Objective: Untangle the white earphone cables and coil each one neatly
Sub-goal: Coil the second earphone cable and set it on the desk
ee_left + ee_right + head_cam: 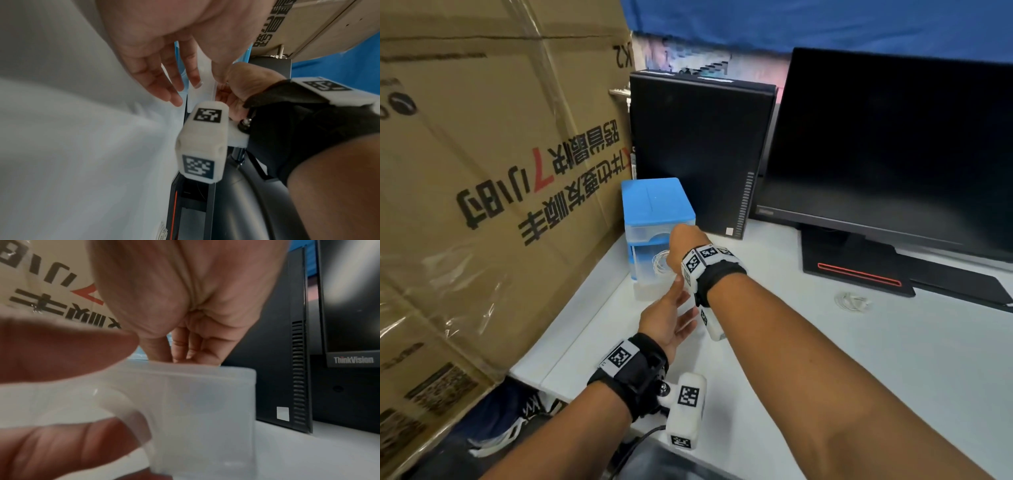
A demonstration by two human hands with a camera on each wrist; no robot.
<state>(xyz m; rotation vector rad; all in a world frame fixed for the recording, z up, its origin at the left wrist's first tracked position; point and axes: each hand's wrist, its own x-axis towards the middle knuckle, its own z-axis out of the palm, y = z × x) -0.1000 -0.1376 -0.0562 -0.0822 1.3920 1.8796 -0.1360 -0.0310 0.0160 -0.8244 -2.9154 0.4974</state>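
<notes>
A small drawer unit with a blue top [654, 200] stands at the back left of the white desk. Its translucent lower drawer [650, 291] [205, 402] is pulled out. One coiled white earphone cable [661, 263] lies inside it. My right hand [683, 245] [185, 350] reaches down into the drawer beside that coil, its fingertips hidden behind the drawer wall. My left hand [667, 318] [160, 81] has straight fingers [61, 345] at the drawer's front. A second coiled white cable [852, 302] [163, 230] lies on the desk by the monitor stand.
A large cardboard box [482, 171] leans along the left side. A black computer tower [698, 147] stands behind the drawer unit, with a black monitor [893, 147] and its stand [852, 270] to the right. The desk edge runs near my left wrist.
</notes>
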